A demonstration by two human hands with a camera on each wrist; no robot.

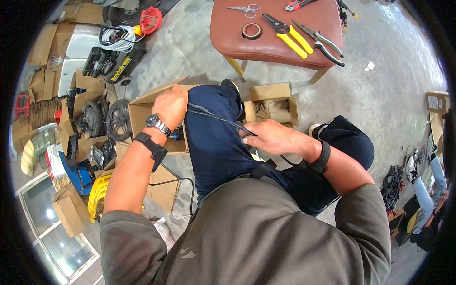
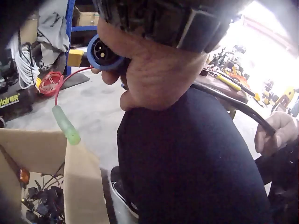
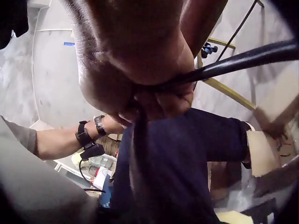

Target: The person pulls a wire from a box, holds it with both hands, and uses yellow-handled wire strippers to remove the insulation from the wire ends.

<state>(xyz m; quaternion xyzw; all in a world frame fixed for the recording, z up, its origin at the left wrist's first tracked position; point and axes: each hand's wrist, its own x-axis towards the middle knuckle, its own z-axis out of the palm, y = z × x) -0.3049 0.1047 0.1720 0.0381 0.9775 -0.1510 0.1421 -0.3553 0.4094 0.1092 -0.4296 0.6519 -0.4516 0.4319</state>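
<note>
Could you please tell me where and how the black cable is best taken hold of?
Take the black cable on its taut mid-stretch over the knee, from above: there it lies bare between the left hand, which holds its blue connector, and the right hand.

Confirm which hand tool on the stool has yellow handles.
The pliers lying mid-seat, between the tape roll and the grey-handled cutters; the scissors are plain silver.
</note>
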